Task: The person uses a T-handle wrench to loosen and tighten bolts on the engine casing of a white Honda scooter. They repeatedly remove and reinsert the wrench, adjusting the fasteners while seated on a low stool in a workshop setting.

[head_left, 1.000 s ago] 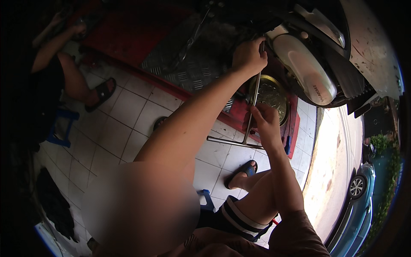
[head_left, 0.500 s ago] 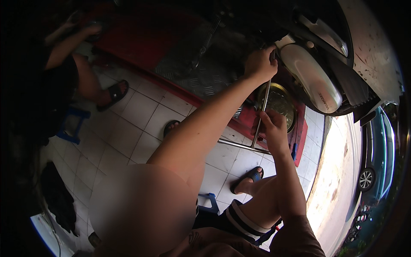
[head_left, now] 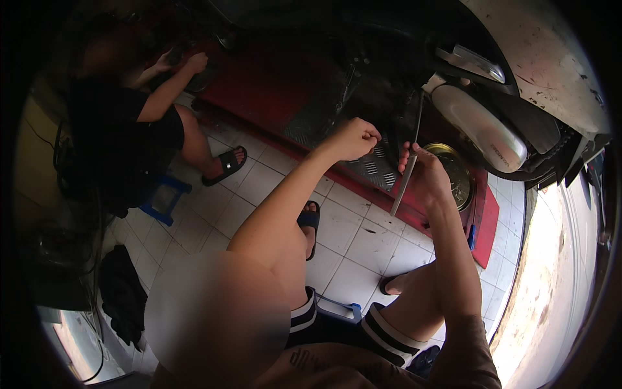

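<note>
My right hand [head_left: 427, 174] is closed round a long metal T-handle wrench [head_left: 403, 185]. Its thin shaft slants up to the underside of the motorcycle [head_left: 363, 32], beside the silver exhaust cover [head_left: 479, 126]. The tip is lost in shadow there. To the left, apart from the wrench, my left hand [head_left: 350, 141] hovers over the edge of the red lift platform [head_left: 259, 104] with its fingers curled in. Whether something small sits between those fingertips, I cannot make out. A round, gold-rimmed metal tray [head_left: 469, 188] lies on the platform just behind my right hand.
At the left a person in dark clothes [head_left: 123, 129] sits on a blue stool [head_left: 165, 200], hands held near the platform. White floor tiles [head_left: 363, 243] run between us. A dark cloth [head_left: 123, 295] lies at lower left. Bright ground [head_left: 534, 272] shows at right.
My left hand has come off the upper wrench shaft and moved left and down. My right hand still grips the wrench, whose crossbar no longer shows sideways. The view has shifted left.
</note>
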Demonstrator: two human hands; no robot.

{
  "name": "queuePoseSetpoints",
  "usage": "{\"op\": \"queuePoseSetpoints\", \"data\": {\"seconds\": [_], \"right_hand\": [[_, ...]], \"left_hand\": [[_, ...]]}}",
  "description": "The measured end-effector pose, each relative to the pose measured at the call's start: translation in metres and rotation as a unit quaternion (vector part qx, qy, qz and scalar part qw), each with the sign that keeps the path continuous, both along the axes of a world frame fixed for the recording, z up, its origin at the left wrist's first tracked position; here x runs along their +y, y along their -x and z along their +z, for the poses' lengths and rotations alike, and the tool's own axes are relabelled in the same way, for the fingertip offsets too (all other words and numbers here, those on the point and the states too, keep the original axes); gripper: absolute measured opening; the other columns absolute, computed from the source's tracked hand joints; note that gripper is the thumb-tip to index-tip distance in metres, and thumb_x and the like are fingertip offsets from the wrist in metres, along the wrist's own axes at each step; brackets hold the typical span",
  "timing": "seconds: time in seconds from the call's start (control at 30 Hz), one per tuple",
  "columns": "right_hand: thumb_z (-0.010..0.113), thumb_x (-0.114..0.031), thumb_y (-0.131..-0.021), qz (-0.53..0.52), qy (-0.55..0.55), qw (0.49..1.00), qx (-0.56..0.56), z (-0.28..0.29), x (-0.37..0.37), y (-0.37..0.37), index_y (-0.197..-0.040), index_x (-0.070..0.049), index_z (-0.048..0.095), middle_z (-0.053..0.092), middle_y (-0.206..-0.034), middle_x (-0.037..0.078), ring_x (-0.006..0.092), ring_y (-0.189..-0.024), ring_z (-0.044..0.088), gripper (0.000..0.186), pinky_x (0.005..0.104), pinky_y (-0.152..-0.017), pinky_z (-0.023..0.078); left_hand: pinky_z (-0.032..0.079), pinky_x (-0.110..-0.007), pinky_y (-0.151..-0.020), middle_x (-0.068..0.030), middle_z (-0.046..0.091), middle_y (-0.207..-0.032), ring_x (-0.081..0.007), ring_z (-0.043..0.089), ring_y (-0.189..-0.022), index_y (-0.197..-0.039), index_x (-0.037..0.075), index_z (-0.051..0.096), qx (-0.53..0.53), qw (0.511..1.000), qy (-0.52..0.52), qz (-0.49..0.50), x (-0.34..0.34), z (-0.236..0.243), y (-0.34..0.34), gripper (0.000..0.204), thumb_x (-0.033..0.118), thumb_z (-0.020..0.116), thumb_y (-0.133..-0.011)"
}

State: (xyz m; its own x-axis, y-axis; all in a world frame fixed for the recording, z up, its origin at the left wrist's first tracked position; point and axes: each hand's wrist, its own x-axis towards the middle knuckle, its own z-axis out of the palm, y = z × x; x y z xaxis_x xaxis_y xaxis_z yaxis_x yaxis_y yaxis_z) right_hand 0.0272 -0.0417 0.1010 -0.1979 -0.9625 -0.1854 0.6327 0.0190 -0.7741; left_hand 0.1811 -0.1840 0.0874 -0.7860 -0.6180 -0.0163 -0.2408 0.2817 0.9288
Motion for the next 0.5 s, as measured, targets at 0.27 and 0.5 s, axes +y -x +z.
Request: {"op": "queuePoseSetpoints", "data": {"seconds": [0.27,0.5], "right_hand": [[0.044,-0.017,-0.098,-0.031,0.015,0.999,-0.041,0.010,-0.006,-0.015,-0.099,0.002,0.055,0.059,-0.082,0.006,0.0129,-0.073,0.054,0.021,0.0290,-0.069,0.048],[0.060,-0.011,-0.087,0.132,0.018,0.984,0.118,0.004,0.028,0.001,-0.082,-0.006,0.061,0.055,-0.071,-0.002,0.0051,-0.056,0.044,0.008,0.0175,-0.049,0.033]], "left_hand": [[0.040,-0.025,-0.047,-0.0062,0.059,-0.058,-0.0084,0.055,-0.050,-0.108,-0.002,0.064,0.160,0.968,0.183,0.059,0.123,0.063,-0.030,0.020,0.004,0.059,-0.089],[0.051,-0.029,-0.052,-0.0121,0.067,-0.071,-0.0234,0.067,-0.061,-0.115,0.003,0.064,0.163,0.909,0.365,0.116,0.145,0.054,-0.012,0.028,0.003,0.059,-0.087]]}}
